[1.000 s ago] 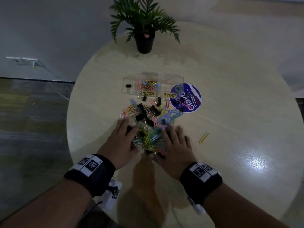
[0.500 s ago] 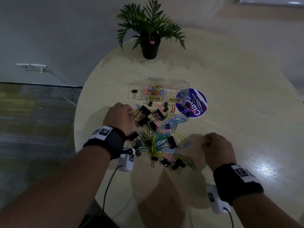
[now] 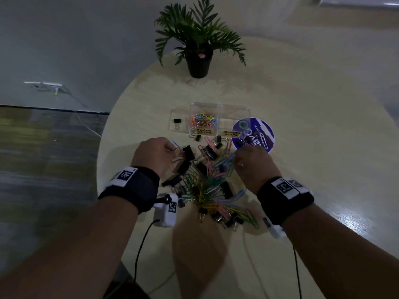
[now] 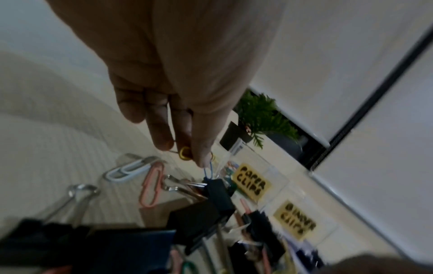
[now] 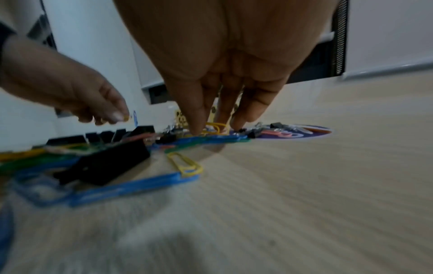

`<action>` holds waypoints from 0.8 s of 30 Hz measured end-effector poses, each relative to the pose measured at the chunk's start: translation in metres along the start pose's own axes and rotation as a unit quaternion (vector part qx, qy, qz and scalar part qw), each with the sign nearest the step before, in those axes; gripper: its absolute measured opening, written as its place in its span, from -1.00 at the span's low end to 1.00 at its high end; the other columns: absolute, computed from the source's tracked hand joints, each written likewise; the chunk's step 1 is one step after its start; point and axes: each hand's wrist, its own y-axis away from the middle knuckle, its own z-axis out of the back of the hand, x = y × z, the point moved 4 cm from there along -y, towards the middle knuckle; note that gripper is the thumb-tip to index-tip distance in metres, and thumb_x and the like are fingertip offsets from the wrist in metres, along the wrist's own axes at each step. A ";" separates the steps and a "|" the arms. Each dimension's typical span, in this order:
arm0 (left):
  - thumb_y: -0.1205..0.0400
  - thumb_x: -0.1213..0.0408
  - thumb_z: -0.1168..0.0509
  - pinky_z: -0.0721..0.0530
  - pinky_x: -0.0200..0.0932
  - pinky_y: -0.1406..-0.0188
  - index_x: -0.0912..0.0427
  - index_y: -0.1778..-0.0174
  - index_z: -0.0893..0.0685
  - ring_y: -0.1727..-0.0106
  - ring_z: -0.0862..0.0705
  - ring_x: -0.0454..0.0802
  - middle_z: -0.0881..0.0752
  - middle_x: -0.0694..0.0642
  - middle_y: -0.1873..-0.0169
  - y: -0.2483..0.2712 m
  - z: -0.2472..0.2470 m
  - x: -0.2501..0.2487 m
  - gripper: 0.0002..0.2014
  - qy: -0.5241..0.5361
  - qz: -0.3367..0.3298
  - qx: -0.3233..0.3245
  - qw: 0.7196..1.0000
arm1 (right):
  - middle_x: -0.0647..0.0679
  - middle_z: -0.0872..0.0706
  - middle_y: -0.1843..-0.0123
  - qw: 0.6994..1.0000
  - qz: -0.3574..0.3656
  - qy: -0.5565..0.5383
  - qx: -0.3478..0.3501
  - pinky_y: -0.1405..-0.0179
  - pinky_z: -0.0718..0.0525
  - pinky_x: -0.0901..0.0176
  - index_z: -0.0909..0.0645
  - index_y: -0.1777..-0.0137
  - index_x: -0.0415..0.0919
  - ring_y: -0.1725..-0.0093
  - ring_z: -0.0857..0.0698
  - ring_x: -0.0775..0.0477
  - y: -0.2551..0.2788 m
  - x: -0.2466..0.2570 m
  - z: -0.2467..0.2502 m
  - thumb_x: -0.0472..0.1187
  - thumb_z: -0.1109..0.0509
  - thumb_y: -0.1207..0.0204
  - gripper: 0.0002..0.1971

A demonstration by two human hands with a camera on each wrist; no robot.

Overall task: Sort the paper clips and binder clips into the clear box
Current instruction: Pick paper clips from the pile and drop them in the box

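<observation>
A pile of coloured paper clips and black binder clips lies mid-table. Behind it stands the clear box: one black binder clip in its left cell, coloured paper clips in the middle cell, labels "paper clips" and "binder clips" on the front. My left hand is at the pile's far left and pinches a yellow paper clip and a blue one between thumb and fingers. My right hand reaches down into the pile's far right, fingertips closing around a yellow paper clip.
A round purple printed disc with a few clips on it lies right of the box. A potted plant stands at the table's far edge. The round pale wood table drops off close on the left, and wrist-camera cables hang over the near edge.
My right hand has moved up and left from the pile's right side to its far right corner by the purple disc. My left hand has stayed at the far left of the pile.
</observation>
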 end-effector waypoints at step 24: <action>-0.65 0.24 -0.25 -0.55 0.02 0.02 0.28 -0.05 -0.61 -0.04 -0.63 0.25 -0.65 0.28 -0.02 0.014 -0.017 0.030 -0.82 -0.233 -0.063 0.002 0.970 | -0.14 -0.72 0.04 0.993 -0.086 0.054 0.061 0.21 -0.57 0.06 -0.69 0.01 -0.13 0.05 -0.70 -0.27 0.011 -0.005 -0.001 -0.17 -0.28 -0.47 -0.81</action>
